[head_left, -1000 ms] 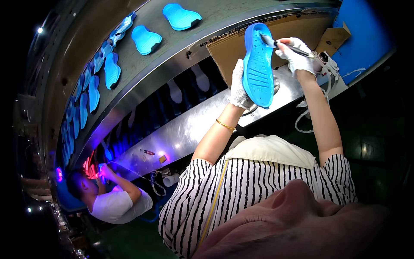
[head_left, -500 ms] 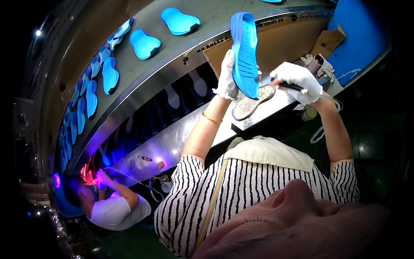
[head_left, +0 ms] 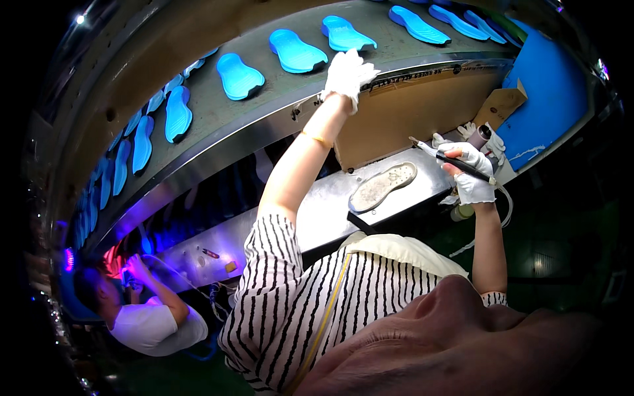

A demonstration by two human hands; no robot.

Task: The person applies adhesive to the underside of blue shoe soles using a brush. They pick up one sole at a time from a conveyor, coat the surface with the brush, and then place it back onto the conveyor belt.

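My left hand [head_left: 345, 76], in a white knit glove, reaches over the near edge of the conveyor belt. Its fingers are stretched out, right at the near edge of a blue shoe sole [head_left: 346, 33] lying on the belt; whether they touch it I cannot tell. In my right hand [head_left: 470, 168], also gloved, is a brush [head_left: 456, 160] with a black handle and a thin pale hose trailing from its back end. The brush tip points up and left, above the bench. Below it a grey-white sole-shaped piece [head_left: 383, 187] lies flat on the metal bench [head_left: 323, 214].
More blue soles [head_left: 297, 51] are spread along the curving belt [head_left: 264, 79]. A cardboard sheet [head_left: 396, 112] stands along the belt's side. At the right are a dark spool [head_left: 480, 136], loose gloves and a blue panel [head_left: 551, 99]. Another person [head_left: 152, 323] works at the lower left.
My left hand has moved up and away to the belt and let go of the blue sole, which now lies there. My right hand has drawn back slightly with the brush.
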